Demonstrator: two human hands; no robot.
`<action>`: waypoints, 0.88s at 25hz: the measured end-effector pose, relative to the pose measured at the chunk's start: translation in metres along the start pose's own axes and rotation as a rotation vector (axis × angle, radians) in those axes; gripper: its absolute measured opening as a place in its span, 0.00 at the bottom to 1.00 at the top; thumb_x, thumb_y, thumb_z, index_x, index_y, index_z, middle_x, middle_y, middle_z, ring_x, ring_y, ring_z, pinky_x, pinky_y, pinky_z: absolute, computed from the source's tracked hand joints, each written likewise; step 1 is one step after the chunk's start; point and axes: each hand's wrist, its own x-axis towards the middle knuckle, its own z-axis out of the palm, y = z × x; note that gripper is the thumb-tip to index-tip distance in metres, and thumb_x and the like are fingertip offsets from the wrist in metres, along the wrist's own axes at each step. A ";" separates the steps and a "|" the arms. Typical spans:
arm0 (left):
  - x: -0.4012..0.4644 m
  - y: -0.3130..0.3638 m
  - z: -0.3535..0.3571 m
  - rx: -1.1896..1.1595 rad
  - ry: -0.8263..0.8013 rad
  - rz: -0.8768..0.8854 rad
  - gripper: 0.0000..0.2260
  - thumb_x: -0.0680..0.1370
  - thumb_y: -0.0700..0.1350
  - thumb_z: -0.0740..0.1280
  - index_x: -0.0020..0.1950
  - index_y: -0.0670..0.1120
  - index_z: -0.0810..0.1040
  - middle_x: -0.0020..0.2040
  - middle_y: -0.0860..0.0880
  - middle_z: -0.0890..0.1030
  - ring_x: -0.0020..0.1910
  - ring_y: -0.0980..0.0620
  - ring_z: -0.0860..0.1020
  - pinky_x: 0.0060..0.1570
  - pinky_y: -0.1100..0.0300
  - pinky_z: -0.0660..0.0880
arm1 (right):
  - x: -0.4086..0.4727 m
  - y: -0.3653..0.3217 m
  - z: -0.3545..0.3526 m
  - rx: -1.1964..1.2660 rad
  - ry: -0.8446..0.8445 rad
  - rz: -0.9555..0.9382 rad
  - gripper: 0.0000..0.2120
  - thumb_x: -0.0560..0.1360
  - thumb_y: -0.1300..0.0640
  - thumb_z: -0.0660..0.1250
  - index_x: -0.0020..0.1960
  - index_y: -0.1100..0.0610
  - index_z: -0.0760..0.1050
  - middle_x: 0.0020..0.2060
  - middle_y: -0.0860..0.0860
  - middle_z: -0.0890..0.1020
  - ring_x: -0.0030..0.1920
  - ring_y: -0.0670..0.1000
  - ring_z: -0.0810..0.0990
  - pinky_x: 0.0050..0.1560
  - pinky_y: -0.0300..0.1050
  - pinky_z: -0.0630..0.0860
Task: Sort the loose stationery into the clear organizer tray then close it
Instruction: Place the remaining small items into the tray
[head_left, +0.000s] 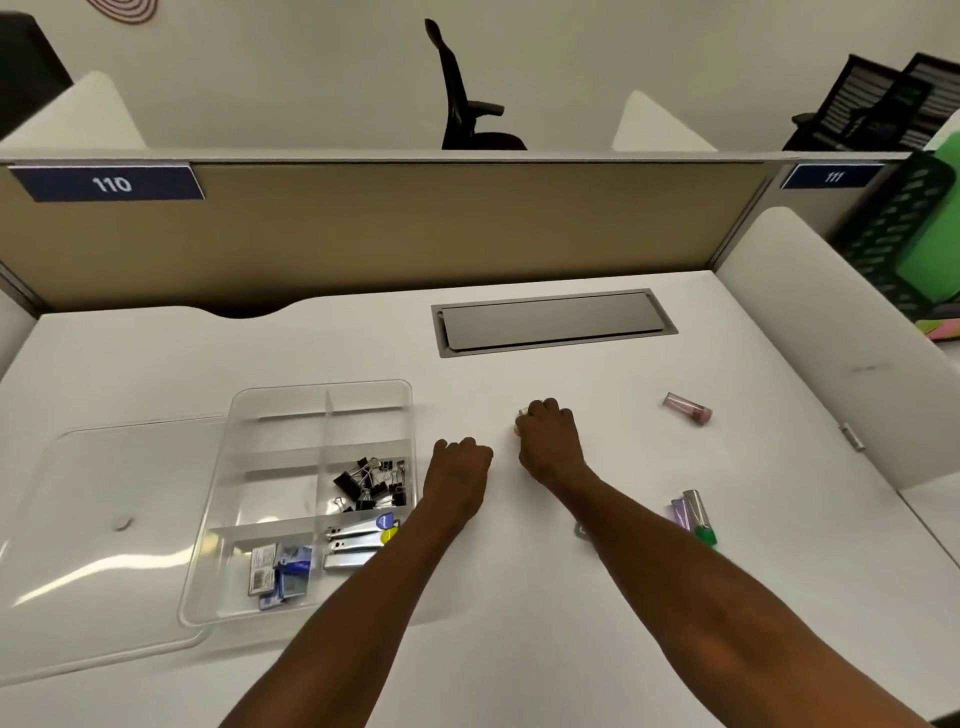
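Black binder clips (371, 480); clear tray (270, 519); white desk (519, 623).

Two numbered desk signs on the partition
A blue sign (106, 181) read "110" at left; another blue sign (832, 176) read "111" at right

On the tabletop (519, 597) the organizer tray (311, 400) sits at nine o'clock, its lid (104, 545) further left — binder clips (371, 480) inside, staple boxes (280, 569) nearer. Tubes (693, 512) lie at three o'clock — one tube (687, 409) at two.
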 end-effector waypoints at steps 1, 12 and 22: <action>-0.001 -0.001 0.001 -0.034 0.007 0.006 0.14 0.75 0.35 0.57 0.57 0.45 0.74 0.54 0.45 0.77 0.51 0.43 0.76 0.53 0.54 0.64 | 0.002 0.001 0.002 -0.003 0.001 -0.026 0.14 0.77 0.64 0.59 0.59 0.59 0.78 0.59 0.55 0.78 0.63 0.58 0.71 0.58 0.50 0.69; -0.021 0.008 -0.004 -0.704 0.395 -0.130 0.18 0.70 0.34 0.65 0.58 0.45 0.79 0.48 0.47 0.80 0.47 0.46 0.77 0.48 0.55 0.72 | 0.028 0.014 -0.011 0.264 0.062 0.155 0.11 0.79 0.61 0.62 0.60 0.63 0.70 0.55 0.58 0.82 0.55 0.61 0.80 0.53 0.55 0.76; -0.072 0.016 -0.020 -1.207 0.481 -0.353 0.15 0.72 0.36 0.70 0.55 0.51 0.80 0.43 0.53 0.82 0.39 0.54 0.81 0.44 0.57 0.80 | 0.026 0.005 -0.017 0.068 -0.061 0.001 0.12 0.75 0.66 0.61 0.56 0.58 0.77 0.51 0.56 0.82 0.55 0.58 0.78 0.48 0.50 0.75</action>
